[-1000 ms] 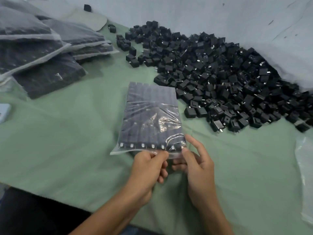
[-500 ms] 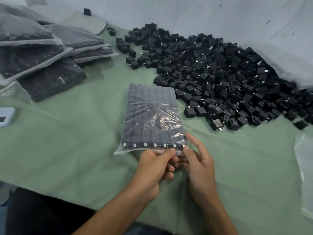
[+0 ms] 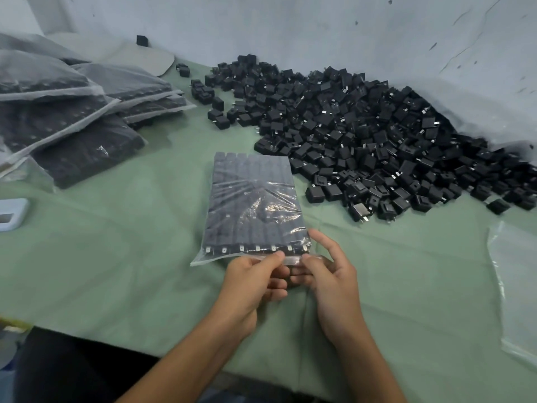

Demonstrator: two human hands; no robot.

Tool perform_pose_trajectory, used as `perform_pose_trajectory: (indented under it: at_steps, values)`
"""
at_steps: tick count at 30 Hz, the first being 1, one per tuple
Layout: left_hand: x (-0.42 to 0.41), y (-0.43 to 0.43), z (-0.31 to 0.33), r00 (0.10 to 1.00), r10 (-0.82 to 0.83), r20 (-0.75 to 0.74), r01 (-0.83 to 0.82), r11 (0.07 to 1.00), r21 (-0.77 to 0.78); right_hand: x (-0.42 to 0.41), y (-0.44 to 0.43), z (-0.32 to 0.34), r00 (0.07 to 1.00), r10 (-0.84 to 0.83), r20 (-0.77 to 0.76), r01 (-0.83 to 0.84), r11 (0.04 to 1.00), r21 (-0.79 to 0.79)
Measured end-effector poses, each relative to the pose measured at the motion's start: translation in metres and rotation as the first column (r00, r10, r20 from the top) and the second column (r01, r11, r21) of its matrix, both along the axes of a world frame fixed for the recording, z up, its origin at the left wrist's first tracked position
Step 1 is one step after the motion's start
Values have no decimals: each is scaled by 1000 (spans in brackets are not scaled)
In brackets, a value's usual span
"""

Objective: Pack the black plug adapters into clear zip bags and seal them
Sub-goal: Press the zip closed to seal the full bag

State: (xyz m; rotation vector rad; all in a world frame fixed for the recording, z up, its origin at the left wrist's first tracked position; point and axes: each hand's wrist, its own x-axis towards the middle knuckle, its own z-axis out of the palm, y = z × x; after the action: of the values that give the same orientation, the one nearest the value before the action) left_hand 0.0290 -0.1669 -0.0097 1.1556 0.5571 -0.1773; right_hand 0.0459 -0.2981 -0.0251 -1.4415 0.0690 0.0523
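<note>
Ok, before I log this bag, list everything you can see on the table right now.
filled zip bag: one, clear, packed with rows of black adapters, table centre, near edge pinched by both hands
loose plug adapters: large pile, too many to count, black, far right against the wall
packed bags: a stack, exact number unclear, clear over black, far left
empty plastic bag: one, clear, right edge
small device: one, pale, left edge, partly cut off
table cover: one, green
left hand: pinches the bag's opening strip
right hand: pinches the same strip, beside the left
</note>
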Motion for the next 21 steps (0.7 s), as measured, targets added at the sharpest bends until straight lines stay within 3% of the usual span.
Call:
perform_pose_trajectory:
  at_steps: [10,21]
  values:
    - [-1,-12,-7,990,121,66,-125,990,61,1,8,6,996,37,-76,-34,999,41]
    - [-2,-9,-10,992,108,68,-108,994,0,7,11,19,980,126,-154,-112,989,97]
